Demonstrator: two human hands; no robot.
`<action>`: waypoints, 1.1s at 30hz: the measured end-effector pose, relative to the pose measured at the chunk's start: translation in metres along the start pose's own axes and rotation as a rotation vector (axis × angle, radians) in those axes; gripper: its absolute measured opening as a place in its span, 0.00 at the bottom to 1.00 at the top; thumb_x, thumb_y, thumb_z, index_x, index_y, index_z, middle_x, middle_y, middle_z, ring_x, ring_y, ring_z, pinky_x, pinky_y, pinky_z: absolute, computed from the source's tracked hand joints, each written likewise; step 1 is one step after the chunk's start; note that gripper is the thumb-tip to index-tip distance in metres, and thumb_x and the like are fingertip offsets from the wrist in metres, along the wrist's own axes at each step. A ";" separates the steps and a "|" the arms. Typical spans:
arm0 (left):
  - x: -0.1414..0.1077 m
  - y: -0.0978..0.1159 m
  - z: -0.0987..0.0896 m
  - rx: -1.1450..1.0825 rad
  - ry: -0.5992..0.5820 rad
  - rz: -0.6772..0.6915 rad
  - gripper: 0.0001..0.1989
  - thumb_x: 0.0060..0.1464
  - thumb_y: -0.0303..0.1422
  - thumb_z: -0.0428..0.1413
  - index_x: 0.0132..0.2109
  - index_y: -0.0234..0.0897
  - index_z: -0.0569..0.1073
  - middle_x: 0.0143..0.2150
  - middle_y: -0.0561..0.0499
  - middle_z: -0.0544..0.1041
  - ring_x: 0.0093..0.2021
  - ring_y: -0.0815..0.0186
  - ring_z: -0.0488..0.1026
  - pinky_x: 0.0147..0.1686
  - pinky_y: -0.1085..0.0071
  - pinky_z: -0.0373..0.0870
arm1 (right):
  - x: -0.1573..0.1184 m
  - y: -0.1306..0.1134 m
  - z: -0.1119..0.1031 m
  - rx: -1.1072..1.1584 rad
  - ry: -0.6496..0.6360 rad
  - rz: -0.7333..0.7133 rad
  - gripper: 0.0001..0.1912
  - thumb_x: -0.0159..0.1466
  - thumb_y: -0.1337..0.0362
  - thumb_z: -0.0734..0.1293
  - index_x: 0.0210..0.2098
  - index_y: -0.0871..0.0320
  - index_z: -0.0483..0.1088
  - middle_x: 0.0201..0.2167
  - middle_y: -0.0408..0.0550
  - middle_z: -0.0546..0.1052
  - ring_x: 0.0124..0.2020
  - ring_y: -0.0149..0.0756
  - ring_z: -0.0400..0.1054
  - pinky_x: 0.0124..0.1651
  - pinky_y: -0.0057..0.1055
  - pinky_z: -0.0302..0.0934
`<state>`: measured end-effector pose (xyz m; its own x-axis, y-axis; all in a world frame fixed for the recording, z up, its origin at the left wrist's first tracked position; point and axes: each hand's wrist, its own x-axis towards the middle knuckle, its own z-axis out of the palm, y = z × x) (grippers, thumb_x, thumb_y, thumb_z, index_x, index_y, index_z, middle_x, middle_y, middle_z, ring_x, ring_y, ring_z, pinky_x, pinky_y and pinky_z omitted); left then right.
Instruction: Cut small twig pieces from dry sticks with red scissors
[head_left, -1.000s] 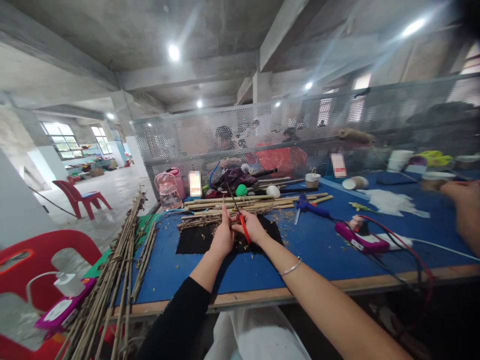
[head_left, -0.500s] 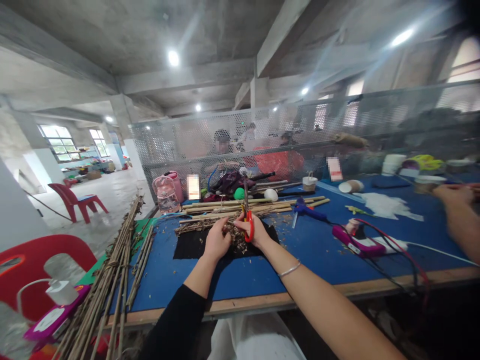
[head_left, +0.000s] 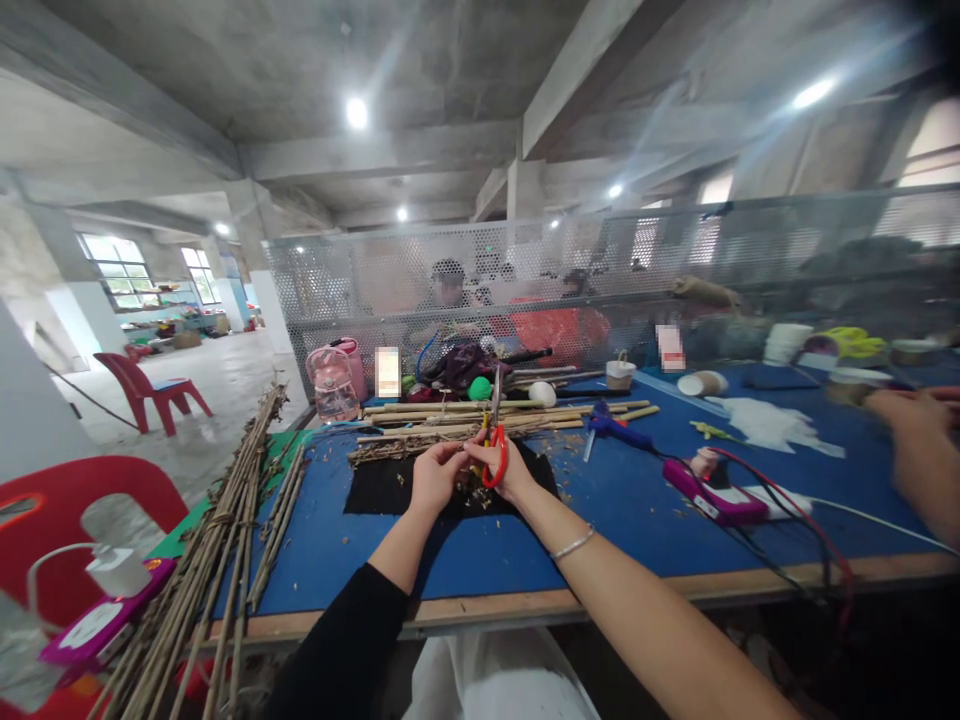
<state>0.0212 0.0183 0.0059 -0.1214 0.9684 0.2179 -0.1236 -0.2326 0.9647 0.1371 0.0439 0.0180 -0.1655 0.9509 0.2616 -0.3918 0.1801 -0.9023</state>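
Red-handled scissors [head_left: 496, 460] are in my right hand [head_left: 516, 474], blades pointing up and away from me. My left hand [head_left: 435, 476] is closed in a pinch, its fingertips meeting those of the right hand; whatever lies between them is too small to make out. Under both hands is a black cloth [head_left: 375, 490] with dry brown plant bits on it. A bundle of thin dry twigs [head_left: 382, 452] lies along its far edge. Behind that, several pale sticks [head_left: 420, 430] lie crosswise on the blue table [head_left: 337, 560].
Long bundled stalks [head_left: 217, 530] lean over the table's left edge, near a red chair [head_left: 97, 490]. A blue glue gun [head_left: 619, 428] and a purple power strip [head_left: 712, 495] with cables lie at right. A co-worker's hand [head_left: 915, 420] is at far right. Perforated metal screen [head_left: 360, 270] behind.
My two hands have come together, fingertips now meeting. Fewer dry brown bits show between them than before. The scissors stay in my right hand, and the view has shifted slightly.
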 end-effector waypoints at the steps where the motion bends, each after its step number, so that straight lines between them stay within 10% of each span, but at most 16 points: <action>1: 0.000 0.001 0.000 -0.029 0.010 -0.021 0.15 0.39 0.35 0.62 0.36 0.31 0.74 0.29 0.48 0.77 0.25 0.70 0.71 0.22 0.77 0.65 | 0.000 0.000 0.000 0.019 0.001 0.003 0.17 0.39 0.60 0.74 0.23 0.60 0.65 0.20 0.39 0.70 0.21 0.27 0.63 0.29 0.27 0.58; 22: 0.005 0.002 -0.005 0.000 0.119 -0.007 0.10 0.40 0.32 0.62 0.32 0.31 0.75 0.23 0.52 0.74 0.21 0.73 0.68 0.23 0.78 0.65 | 0.001 -0.003 -0.005 -0.209 -0.015 0.008 0.20 0.43 0.53 0.72 0.25 0.58 0.62 0.18 0.37 0.66 0.19 0.27 0.59 0.25 0.26 0.55; 33: 0.013 0.013 -0.021 -0.435 0.204 -0.166 0.11 0.42 0.31 0.62 0.33 0.31 0.72 0.23 0.54 0.71 0.22 0.78 0.67 0.22 0.82 0.63 | -0.028 -0.055 -0.019 -0.521 -0.194 0.707 0.31 0.48 0.33 0.58 0.21 0.58 0.64 0.16 0.43 0.65 0.15 0.28 0.58 0.16 0.27 0.57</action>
<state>-0.0025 0.0259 0.0185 -0.2495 0.9683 -0.0081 -0.5506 -0.1350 0.8238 0.1808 0.0124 0.0543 -0.3808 0.8320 -0.4034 0.3118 -0.2951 -0.9031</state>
